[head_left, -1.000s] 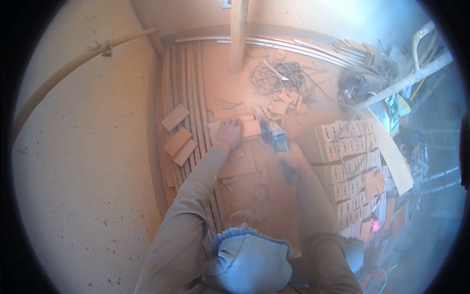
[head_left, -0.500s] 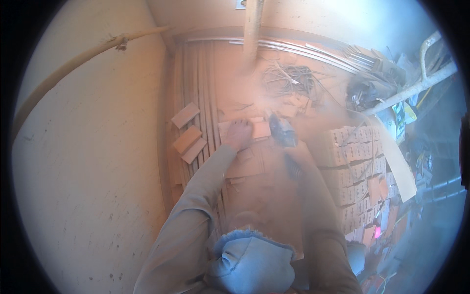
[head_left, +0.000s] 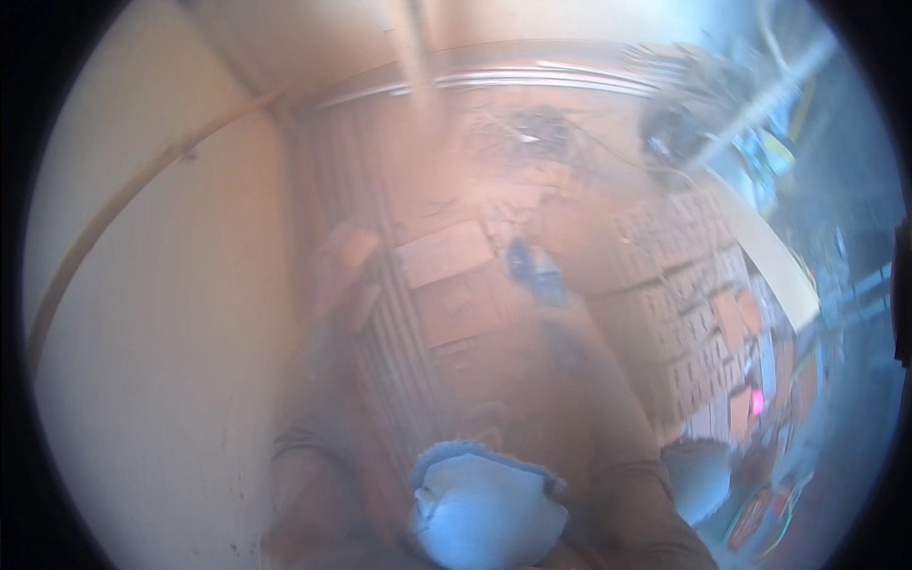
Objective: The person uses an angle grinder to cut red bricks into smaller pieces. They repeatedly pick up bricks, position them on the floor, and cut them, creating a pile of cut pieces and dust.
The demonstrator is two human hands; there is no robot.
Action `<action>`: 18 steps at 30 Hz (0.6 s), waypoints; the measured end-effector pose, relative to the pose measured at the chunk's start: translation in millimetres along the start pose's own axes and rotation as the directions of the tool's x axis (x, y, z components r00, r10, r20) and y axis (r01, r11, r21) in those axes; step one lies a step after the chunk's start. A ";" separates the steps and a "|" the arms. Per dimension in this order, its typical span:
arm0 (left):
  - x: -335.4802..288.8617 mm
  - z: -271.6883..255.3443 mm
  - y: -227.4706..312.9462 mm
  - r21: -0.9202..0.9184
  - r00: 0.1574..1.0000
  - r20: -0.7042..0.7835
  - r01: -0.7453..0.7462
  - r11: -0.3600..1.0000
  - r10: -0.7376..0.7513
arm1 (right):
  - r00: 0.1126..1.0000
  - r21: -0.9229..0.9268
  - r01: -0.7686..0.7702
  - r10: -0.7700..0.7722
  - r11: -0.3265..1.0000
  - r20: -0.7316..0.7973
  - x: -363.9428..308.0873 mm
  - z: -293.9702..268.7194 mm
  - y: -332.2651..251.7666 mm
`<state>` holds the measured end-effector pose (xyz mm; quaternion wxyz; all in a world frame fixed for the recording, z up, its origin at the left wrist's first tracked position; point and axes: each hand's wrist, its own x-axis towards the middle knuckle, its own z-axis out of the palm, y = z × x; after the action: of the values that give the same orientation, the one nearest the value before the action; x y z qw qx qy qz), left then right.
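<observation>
No legible lettering (too much blur)

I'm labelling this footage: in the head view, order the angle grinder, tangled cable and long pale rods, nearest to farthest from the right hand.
1. Angle grinder: in the right hand.
2. Tangled cable: farther ahead.
3. Long pale rods: beyond the cable, along the far wall.

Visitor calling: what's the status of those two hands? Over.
Right hand holds power tool. Left hand at tile pieces, grip too blurred to tell. View hazy throughout.
</observation>
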<state>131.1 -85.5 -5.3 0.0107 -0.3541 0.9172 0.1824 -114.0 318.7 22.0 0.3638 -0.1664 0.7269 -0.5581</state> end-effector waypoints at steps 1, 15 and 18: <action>-1.3 -1.8 -15.2 0.027 1.000 0.019 0.002 1.000 -0.002 | 0.999 0.045 0.032 -0.031 0.998 -0.009 3.2 9.2 7.1; 38.3 -56.1 22.4 0.064 0.870 -0.292 -0.397 0.916 0.397 | 0.982 0.063 -0.165 0.170 0.984 -0.085 -16.7 11.9 -0.1; 16.8 -106.9 162.2 0.032 0.768 -0.389 -0.540 0.841 0.508 | 0.975 0.017 -0.181 0.182 0.983 -0.125 -28.3 6.5 -8.8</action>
<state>24.2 -22.2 145.1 -0.2344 -0.1127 0.9550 0.1429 -91.5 329.7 39.2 0.3672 -0.0627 0.7589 -0.5341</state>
